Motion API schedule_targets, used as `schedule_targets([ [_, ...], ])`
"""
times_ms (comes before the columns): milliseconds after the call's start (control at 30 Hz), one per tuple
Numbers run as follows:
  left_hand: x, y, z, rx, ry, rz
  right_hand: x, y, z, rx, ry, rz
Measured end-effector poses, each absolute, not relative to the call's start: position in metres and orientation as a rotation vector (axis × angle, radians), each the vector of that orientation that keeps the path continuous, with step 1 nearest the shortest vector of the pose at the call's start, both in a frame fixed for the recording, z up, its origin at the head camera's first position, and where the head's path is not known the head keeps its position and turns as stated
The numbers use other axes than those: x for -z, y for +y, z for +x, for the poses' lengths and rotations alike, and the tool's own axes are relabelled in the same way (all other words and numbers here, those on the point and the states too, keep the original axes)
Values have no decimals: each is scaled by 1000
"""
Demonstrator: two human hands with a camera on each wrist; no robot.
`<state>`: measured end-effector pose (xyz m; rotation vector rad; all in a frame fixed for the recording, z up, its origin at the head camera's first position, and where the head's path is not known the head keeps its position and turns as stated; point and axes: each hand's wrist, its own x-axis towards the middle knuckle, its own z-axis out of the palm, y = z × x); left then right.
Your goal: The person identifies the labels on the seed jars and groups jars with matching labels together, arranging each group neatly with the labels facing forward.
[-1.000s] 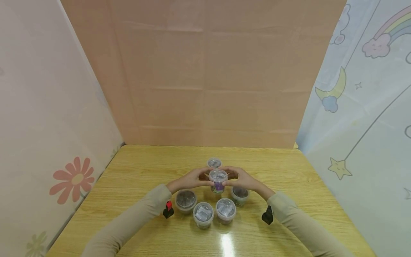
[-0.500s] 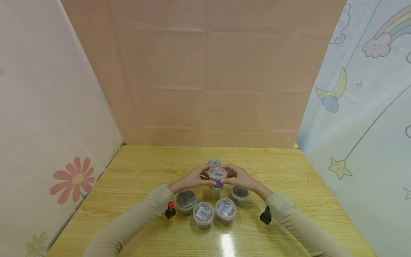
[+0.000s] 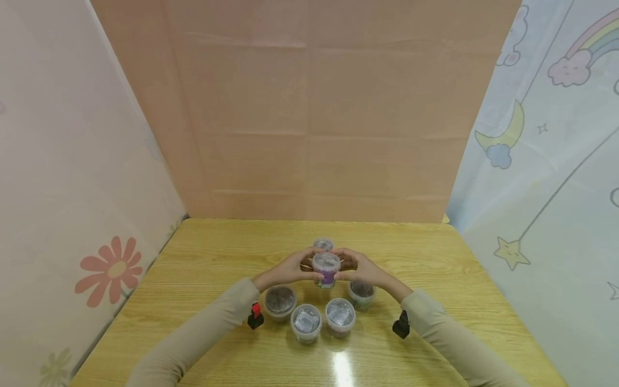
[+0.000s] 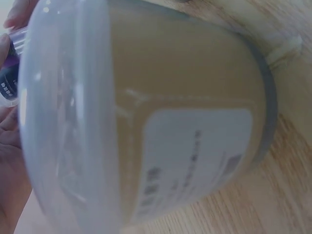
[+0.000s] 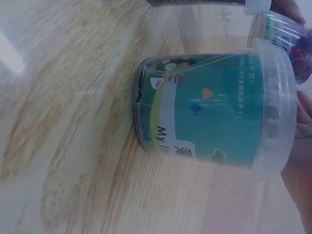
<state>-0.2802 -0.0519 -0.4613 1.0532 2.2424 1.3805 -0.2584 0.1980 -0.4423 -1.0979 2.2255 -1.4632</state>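
Observation:
Between both hands, over the table (image 3: 232,247), is a small clear plastic tub (image 3: 326,263) with a translucent lid and a purple label. My left hand (image 3: 289,269) grips its left side, thumb in front and fingers behind. From the other side my right hand (image 3: 362,269) grips it the same way. In the right wrist view the held tub (image 5: 285,41) shows a printed label with red berries. Closer to that camera stands a tub with a teal label (image 5: 214,107). A tub with a white sticker (image 4: 190,151) fills most of the left wrist view and hides much of the left hand.
Behind the held tub stands another lidded tub (image 3: 322,244), partly covered. Nearer are a wide dark-topped tub (image 3: 280,299) at left, two silvery-topped tubs (image 3: 306,320) (image 3: 340,313) in front, and one more tub (image 3: 361,290) beneath the right hand. A tan panel (image 3: 309,134) rises behind the table.
Both hands have lifted the purple-labelled tub slightly and shifted it a little left over the last second. The tubs on the table have not moved.

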Motion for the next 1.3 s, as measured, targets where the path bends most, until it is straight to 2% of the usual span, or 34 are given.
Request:
schedule_targets([
  [400, 461, -51, -282, -1342, 2232, 1144, 445, 198, -256, 1458, 2167, -1071],
  [733, 461, -50, -281, -1333, 2305, 1078, 442, 197, -254, 1469, 2223, -1071],
  [967, 458, -46, -278, -1387, 2333, 1014, 460, 198, -265, 1493, 2306, -1040],
  [1300, 453, -48, -276, -1449, 2313, 965, 461, 200, -268, 1532, 2271, -1049],
])
